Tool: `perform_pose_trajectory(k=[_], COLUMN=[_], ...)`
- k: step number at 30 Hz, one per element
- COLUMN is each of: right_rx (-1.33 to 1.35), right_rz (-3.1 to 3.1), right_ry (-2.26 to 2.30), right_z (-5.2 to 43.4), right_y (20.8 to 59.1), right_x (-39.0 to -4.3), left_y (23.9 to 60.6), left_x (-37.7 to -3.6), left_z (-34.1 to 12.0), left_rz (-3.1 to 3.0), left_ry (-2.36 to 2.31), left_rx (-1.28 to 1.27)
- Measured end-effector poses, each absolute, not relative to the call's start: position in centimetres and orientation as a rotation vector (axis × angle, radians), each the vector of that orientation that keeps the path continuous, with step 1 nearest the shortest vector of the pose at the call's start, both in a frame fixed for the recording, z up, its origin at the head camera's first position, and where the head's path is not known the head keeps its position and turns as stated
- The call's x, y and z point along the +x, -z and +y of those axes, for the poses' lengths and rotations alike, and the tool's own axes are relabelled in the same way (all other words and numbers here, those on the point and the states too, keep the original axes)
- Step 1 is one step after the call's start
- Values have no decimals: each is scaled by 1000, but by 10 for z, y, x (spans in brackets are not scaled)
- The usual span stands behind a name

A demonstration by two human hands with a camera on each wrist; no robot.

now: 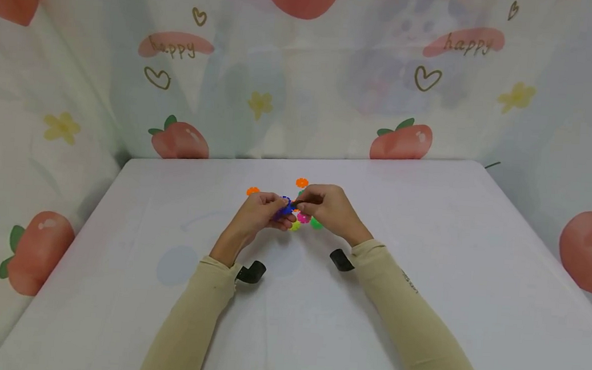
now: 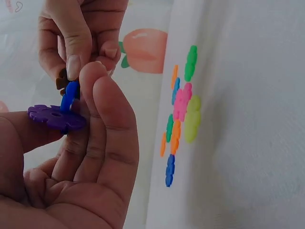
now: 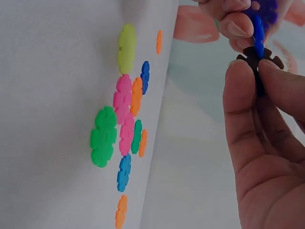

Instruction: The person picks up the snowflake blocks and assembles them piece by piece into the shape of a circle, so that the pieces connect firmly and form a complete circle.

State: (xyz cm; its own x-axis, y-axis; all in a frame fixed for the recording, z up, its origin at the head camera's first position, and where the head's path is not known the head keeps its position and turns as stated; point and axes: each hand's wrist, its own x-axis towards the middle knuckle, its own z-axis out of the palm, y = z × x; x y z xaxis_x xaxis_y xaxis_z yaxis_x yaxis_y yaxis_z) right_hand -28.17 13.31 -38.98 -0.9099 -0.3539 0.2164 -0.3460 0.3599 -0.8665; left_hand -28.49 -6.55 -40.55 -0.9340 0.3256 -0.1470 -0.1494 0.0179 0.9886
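Over the white table (image 1: pixel 426 245) my two hands meet. My left hand (image 1: pixel 280 212) pinches a purple snowflake disc (image 2: pixel 57 118) between thumb and fingers. A blue disc (image 2: pixel 70 94) stands slotted upright in it. My right hand (image 1: pixel 306 200) pinches a dark brown disc (image 3: pixel 257 57) by its edge, and that disc touches the blue disc (image 3: pixel 258 33). In the left wrist view the right hand's fingers (image 2: pixel 76 33) come down from above. A cluster of loose discs lies on the table just under the hands: pink (image 1: pixel 303 217), green (image 1: pixel 316 223) and yellow-green (image 1: pixel 295 226).
Two orange discs (image 1: pixel 252 191) (image 1: pixel 302 182) lie apart behind the hands. Several more discs, blue, orange and green, sit in the pile (image 3: pixel 128 119). A peach-print curtain (image 1: pixel 303 82) walls in the table at the back and sides. Black straps (image 1: pixel 251 272) sit at my wrists.
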Motion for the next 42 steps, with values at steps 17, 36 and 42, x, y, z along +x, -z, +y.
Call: perform_pose_trajectory(k=[17,36,42], right_rx=[-588,-499,-517], right_rz=[2715,2749,2740], right_ry=[1678,968,887], right_z=[144,167,167], right_y=[388,416,418], right_x=[-288,-305,-303], left_y=[401,408,413], left_x=[-288,-296,-298], left_z=[-77,-85,-86], left_rz=[1822,1754,1717], left_ry=[-2135,-2214,-2229], left_rx=[274,-90,-126])
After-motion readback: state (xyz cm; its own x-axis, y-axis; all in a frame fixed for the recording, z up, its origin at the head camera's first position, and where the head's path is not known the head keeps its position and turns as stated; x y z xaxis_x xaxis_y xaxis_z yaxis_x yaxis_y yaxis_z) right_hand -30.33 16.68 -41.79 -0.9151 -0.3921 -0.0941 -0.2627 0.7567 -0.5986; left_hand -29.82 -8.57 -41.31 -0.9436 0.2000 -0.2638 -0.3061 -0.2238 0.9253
